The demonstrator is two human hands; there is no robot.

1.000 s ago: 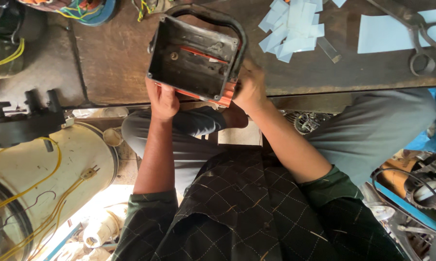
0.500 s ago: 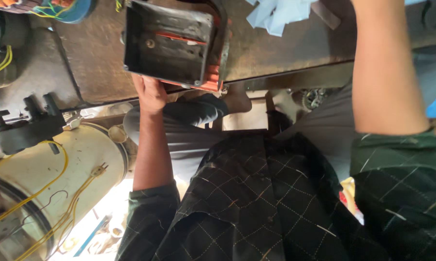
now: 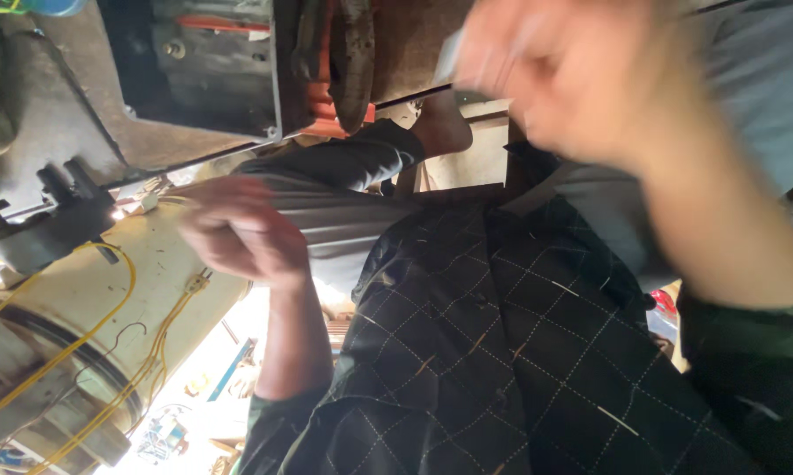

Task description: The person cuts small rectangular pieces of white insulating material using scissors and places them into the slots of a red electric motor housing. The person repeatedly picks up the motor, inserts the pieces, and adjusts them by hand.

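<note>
Your left hand [image 3: 238, 233], curled into a loose fist and holding nothing visible, hangs below the open dark metal box [image 3: 211, 62] on the workbench [image 3: 71, 114], while your blurred right hand [image 3: 572, 79] cannot be read.

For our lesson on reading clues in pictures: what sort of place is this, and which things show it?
Probably a small repair or electrical workshop. A worn dark metal housing sits on a scuffed wooden bench, and a cream drum strung with yellow wires stands beside the seated person.
</note>
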